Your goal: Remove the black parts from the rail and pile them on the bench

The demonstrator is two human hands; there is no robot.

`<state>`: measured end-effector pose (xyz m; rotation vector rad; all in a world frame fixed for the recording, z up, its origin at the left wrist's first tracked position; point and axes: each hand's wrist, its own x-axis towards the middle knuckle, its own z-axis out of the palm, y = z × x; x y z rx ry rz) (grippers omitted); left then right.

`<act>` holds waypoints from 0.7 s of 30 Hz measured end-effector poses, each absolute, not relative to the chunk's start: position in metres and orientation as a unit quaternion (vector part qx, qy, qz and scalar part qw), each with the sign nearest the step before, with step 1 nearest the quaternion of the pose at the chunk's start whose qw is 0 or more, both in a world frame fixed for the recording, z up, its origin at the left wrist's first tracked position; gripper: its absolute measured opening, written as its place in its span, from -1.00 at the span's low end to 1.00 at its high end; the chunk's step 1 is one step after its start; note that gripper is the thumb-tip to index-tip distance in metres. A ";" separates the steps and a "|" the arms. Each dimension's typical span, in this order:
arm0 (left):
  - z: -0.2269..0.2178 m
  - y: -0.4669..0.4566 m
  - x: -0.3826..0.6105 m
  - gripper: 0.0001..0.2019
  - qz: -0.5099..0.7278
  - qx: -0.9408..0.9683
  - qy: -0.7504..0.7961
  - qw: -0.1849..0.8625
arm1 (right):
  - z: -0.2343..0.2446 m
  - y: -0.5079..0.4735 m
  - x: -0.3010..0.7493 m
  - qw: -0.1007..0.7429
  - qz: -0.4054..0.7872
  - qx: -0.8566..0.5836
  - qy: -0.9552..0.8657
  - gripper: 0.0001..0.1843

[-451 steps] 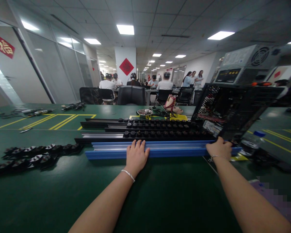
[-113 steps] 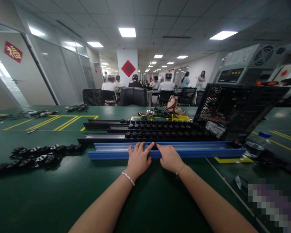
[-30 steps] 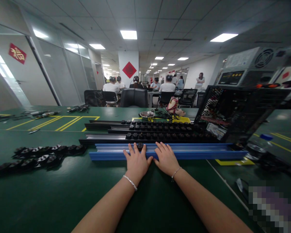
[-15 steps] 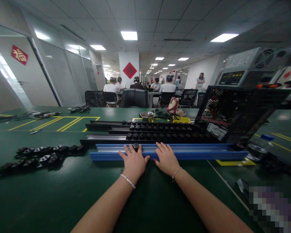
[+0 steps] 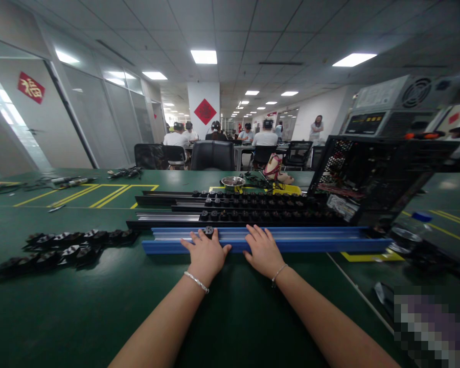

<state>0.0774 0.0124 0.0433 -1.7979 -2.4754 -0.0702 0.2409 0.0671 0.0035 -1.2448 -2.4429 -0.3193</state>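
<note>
A long blue rail channel (image 5: pixel 310 246) with a silvery inner strip lies across the green table in front of me. One small black round-faced socket module (image 5: pixel 209 232) sits in its channel, left of the middle. My left hand (image 5: pixel 207 255) reaches over the near wall, its fingers either side of this module and the thumb pointing right. My right hand (image 5: pixel 264 251) rests on the rail further right, fingers stretched out flat and holding nothing. Just behind lies a black rail (image 5: pixel 168 223) with a row of similar modules.
More black modules (image 5: pixel 72 250) lie in two rows at the left. An open computer case (image 5: pixel 383 174) stands at the back right, near a clear container (image 5: pixel 406 237). A metal bowl (image 5: pixel 233 182) and yellow tray (image 5: pixel 287 189) are behind the rails. People sit beyond the table.
My left hand has slid a little to the left along the blue rail, and the black socket module has moved with it. The right hand and rail have stayed in place.
</note>
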 end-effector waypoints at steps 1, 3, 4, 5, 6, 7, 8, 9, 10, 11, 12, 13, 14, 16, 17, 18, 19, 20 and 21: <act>0.044 0.012 0.077 -0.31 -0.019 -0.586 -0.809 0.038 | 0.004 0.067 0.241 0.189 -0.113 -0.444 -0.869 -0.67; 0.045 0.012 0.075 -0.31 -0.013 -0.587 -0.809 0.035 | 0.004 0.067 0.240 0.187 -0.111 -0.446 -0.868 -0.67; 0.045 0.012 0.074 -0.30 -0.011 -0.586 -0.809 0.034 | 0.005 0.067 0.240 0.186 -0.110 -0.447 -0.868 -0.67; 0.046 0.012 0.073 -0.30 -0.009 -0.585 -0.810 0.032 | 0.005 0.067 0.240 0.185 -0.110 -0.447 -0.868 -0.68; 0.047 0.012 0.072 -0.30 -0.007 -0.584 -0.811 0.029 | 0.005 0.066 0.240 0.184 -0.109 -0.448 -0.868 -0.68; 0.048 0.012 0.071 -0.30 -0.005 -0.583 -0.812 0.026 | 0.005 0.066 0.240 0.184 -0.109 -0.448 -0.868 -0.67; 0.049 0.012 0.070 -0.30 -0.002 -0.582 -0.813 0.021 | 0.005 0.066 0.240 0.184 -0.109 -0.448 -0.868 -0.67; 0.050 0.012 0.069 -0.30 0.002 -0.581 -0.814 0.015 | 0.005 0.066 0.240 0.183 -0.109 -0.448 -0.868 -0.67; 0.051 0.012 0.069 -0.30 0.005 -0.579 -0.815 0.008 | 0.005 0.066 0.240 0.183 -0.110 -0.448 -0.868 -0.67; 0.053 0.012 0.068 -0.30 0.008 -0.577 -0.816 0.003 | 0.005 0.066 0.240 0.183 -0.110 -0.448 -0.868 -0.67; 0.054 0.012 0.067 -0.30 0.011 -0.576 -0.817 0.000 | 0.005 0.066 0.240 0.183 -0.111 -0.448 -0.868 -0.67; 0.054 0.012 0.067 -0.29 0.013 -0.575 -0.818 -0.002 | 0.005 0.066 0.240 0.182 -0.111 -0.448 -0.868 -0.67; 0.054 0.012 0.066 -0.28 0.014 -0.576 -0.817 0.000 | 0.005 0.066 0.240 0.181 -0.112 -0.447 -0.869 -0.67; 0.053 0.012 0.066 -0.27 0.012 -0.580 -0.815 0.006 | 0.005 0.066 0.240 0.181 -0.112 -0.447 -0.869 -0.67; 0.053 0.012 0.065 -0.27 0.010 -0.581 -0.814 0.007 | 0.005 0.066 0.240 0.181 -0.112 -0.448 -0.869 -0.67; 0.052 0.012 0.065 -0.27 0.007 -0.581 -0.814 0.009 | 0.005 0.066 0.240 0.181 -0.112 -0.448 -0.868 -0.67; 0.051 0.013 0.065 -0.27 0.003 -0.580 -0.814 0.010 | 0.005 0.065 0.240 0.181 -0.112 -0.449 -0.868 -0.67; 0.050 0.014 0.064 -0.27 -0.002 -0.580 -0.815 0.011 | 0.005 0.065 0.240 0.180 -0.112 -0.450 -0.868 -0.67; 0.049 0.014 0.064 -0.27 -0.008 -0.579 -0.815 0.012 | 0.005 0.065 0.240 0.180 -0.112 -0.450 -0.868 -0.67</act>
